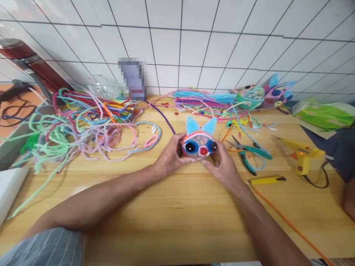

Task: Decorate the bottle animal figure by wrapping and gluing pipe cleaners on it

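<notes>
A striped sleeve (52,247) is covering the left arm (97,203) as the left hand (172,155) and right hand (224,164) are clasping a blue-eared animal head (197,140) over the worktop (166,218).

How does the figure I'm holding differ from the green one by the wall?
Your left hand and right hand hold the round animal figure; the round green figure rests near the tiled wall. The former has blue ears; the latter, mint trim. Both look partly transparent.

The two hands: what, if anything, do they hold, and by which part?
The left hand and right hand hold a blue-eared toy by its opposite sides, toward the bottom.
</notes>
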The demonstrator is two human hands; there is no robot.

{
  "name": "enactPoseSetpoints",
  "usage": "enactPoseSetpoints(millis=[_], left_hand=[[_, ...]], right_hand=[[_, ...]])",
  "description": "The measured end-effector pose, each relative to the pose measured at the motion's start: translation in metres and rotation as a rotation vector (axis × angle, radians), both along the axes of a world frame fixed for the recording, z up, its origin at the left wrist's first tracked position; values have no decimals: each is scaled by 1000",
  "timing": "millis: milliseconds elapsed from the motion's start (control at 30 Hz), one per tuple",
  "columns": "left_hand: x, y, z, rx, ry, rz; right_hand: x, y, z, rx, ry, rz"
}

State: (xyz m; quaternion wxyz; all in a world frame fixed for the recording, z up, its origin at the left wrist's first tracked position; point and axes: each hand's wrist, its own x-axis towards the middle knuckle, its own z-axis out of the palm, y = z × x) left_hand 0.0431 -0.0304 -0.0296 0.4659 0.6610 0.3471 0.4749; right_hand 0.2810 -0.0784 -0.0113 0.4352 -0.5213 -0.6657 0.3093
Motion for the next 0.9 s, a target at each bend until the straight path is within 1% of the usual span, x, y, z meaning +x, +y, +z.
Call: enactPoseSetpoints(millis=[100, 300, 467, 567, 667, 800, 900], left_hand=[[0, 0, 1, 21, 26, 5], [-1, 1, 3, 41, 79, 30], [0, 2, 4, 15, 41, -17], [1, 3, 5, 35, 10, -55], [-1, 4, 9, 92, 43, -57], [-7, 1, 19, 204, 119, 14], [-12, -5, 31, 294, 107, 130]], right_hand=[[-1, 1, 2, -23, 35, -13], [-5, 1, 11, -55, 31, -37], [-4, -1, 13, -92, 42, 0], [0, -2, 13, -68, -32, 2], [5, -1, 14, 5, -161, -15], [13, 3, 15, 91, -295, -17], [19, 4, 18, 123, -349, -29]])
